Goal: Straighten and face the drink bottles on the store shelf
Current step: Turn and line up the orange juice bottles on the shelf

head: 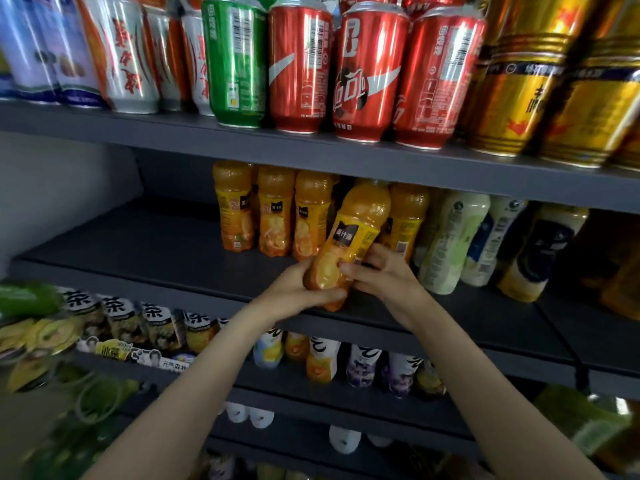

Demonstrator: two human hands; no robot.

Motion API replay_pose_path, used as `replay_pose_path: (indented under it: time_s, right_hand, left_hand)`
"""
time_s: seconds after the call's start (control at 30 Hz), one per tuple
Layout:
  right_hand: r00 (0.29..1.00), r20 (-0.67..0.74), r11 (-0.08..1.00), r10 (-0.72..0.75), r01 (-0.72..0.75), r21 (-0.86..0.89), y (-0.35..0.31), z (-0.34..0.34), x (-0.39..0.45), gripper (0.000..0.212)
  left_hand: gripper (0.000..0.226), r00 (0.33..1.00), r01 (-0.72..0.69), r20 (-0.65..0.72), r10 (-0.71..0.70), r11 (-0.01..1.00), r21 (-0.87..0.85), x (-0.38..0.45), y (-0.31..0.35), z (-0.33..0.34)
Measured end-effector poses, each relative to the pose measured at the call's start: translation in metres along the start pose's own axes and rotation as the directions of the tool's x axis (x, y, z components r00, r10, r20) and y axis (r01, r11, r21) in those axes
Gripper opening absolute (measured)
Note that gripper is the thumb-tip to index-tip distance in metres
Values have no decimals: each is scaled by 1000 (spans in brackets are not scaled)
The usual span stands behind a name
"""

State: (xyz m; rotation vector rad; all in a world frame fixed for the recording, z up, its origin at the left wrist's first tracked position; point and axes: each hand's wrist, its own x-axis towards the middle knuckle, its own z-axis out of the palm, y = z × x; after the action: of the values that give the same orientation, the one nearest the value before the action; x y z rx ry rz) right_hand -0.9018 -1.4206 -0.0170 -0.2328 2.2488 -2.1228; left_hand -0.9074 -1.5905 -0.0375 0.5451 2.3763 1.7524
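Observation:
An orange juice bottle [349, 237] with a yellow label and a black logo patch leans left-bottom to right-top over the front of the middle shelf [145, 247]. My left hand [298, 292] grips its base from below and the left. My right hand [381, 271] holds its lower right side, thumb across the label. Its label faces me. Three matching orange bottles [273, 211] stand upright in a row behind and to the left. Another orange bottle [407, 220] stands behind it on the right.
Pale milky bottles [450, 244] stand right of the juice. Above, a shelf carries red cola cans [367, 74], a green can [235, 60] and gold cans [519, 88]. Below, tea bottles [121, 320] and small flavoured drink bottles [322, 358] fill lower shelves.

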Motion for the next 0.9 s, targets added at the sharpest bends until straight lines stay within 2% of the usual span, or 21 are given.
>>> replay_pose_path:
  time_s: [0.07, 0.17, 0.27, 0.33, 0.37, 0.43, 0.5, 0.57, 0.6, 0.63, 0.67, 0.7, 0.77, 0.83, 0.9]
  right_hand:
    - [999, 37, 998, 22, -24, 57, -7, 3, -8, 28]
    - [994, -21, 989, 106, -104, 106, -13, 10, -17, 26]
    - [962, -96, 903, 256, -203, 378, -13, 21, -26, 45]
    - [931, -143, 844, 336, -230, 486, -12, 29, -29, 60]
    - [921, -168, 829, 352, -223, 512, -11, 32, -30, 63]
    - [923, -204, 823, 327, -172, 541, -11, 36, -33, 60]
    - [944, -212, 835, 254, -103, 541, -13, 36, -36, 58]
    - [962, -197, 848, 188, -57, 527, -19, 37, -40, 59]
    - [969, -185, 851, 166, -46, 523, -22, 38, -43, 57]
    - [972, -177, 853, 155, -41, 521, -25, 39, -44, 55]
    - [973, -173, 851, 155, -43, 524, -27, 41, -47, 54]
    - [970, -171, 844, 175, -59, 534, -30, 43, -49, 54]
    - [952, -149, 790, 268, -128, 599, -32, 49, -54, 54]
    - [924, -107, 668, 367, -182, 721, -31, 55, -59, 52]
    - [906, -84, 577, 414, -191, 794, -28, 59, -63, 58]
  left_hand:
    - [52, 995, -11, -93, 22, 994, 112, -6, 6, -2]
    - [67, 966, -21, -228, 124, 913, 407, -18, 12, -2]
    - [79, 946, -53, -224, 236, 790, 610, -29, 11, -7]
    - [82, 945, -89, -178, 273, 742, 664, -34, 11, -13]
    - [81, 948, -112, -155, 276, 751, 651, -35, 11, -16]
    - [73, 964, -111, -160, 214, 866, 488, -37, 14, -24]
    - [55, 992, -18, -125, 33, 992, 125, -43, 17, -34]
    - [42, 989, 148, 35, -144, 957, -248, -49, 16, -40]
    - [43, 985, 170, 68, -156, 932, -321, -52, 14, -42]
    - [48, 989, 145, 46, -138, 934, -327, -53, 13, -42]
    - [54, 995, 85, -34, -97, 963, -257, -54, 13, -42]
    - [60, 989, 7, -144, -24, 993, -115, -55, 13, -41]
    - [65, 929, -172, -288, 233, 960, 220, -59, 20, -38]
    - [69, 866, -343, -207, 455, 842, 417, -63, 26, -38]
    - [70, 843, -424, -83, 531, 753, 503, -66, 29, -41]
